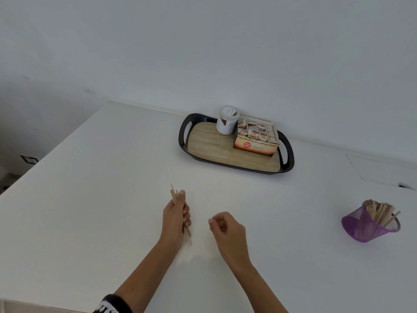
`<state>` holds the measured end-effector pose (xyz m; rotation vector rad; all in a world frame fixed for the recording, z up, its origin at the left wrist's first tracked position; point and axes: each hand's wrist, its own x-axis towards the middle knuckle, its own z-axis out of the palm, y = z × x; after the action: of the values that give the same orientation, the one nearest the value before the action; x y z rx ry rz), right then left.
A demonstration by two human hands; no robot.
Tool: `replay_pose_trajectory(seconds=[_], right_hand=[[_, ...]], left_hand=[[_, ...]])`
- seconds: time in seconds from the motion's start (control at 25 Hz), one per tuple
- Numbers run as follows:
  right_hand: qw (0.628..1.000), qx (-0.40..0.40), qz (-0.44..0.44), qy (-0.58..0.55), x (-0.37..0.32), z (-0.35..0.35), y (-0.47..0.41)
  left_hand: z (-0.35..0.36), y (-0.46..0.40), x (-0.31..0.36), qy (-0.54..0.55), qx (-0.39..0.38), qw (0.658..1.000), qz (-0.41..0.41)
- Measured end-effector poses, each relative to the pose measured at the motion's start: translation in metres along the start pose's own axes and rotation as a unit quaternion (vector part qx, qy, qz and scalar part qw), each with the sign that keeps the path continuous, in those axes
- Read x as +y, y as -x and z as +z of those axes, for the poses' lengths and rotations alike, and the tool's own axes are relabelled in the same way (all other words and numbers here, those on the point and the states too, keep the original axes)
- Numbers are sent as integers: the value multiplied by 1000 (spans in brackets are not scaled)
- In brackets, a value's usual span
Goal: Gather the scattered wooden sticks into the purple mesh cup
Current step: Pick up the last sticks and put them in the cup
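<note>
our left hand point(175, 216) grips a bundle of wooden sticks point(174, 194), our right hand point(226, 229) curls empty, well apart from the purple mesh cup point(361, 227)

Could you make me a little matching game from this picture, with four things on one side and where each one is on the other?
Things:
1. bundle of wooden sticks
2. purple mesh cup
3. tea box
4. white tub

Places:
A. at the tray's far edge, left of the box
B. gripped in the left hand
C. on the table's right side, full of sticks
D. on the right end of the tray

Pairs: 1-B, 2-C, 3-D, 4-A
</note>
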<state>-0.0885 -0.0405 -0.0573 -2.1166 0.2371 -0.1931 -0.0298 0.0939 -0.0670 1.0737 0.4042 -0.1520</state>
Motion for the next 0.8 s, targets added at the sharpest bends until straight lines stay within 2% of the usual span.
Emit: replay_pose_trajectory(seconds=[0.16, 0.28, 0.48, 0.8], right_hand=[[1000, 15, 9, 14, 34, -14, 11], [999, 14, -25, 40, 39, -14, 14], [995, 28, -65, 75, 42, -8, 16], [992, 26, -80, 90, 45, -8, 16]], left_hand=[[10, -2, 13, -119, -20, 975, 185], [14, -3, 15, -167, -23, 951, 260], [3, -9, 0, -194, -30, 944, 265], [0, -12, -9, -236, -33, 940, 243]])
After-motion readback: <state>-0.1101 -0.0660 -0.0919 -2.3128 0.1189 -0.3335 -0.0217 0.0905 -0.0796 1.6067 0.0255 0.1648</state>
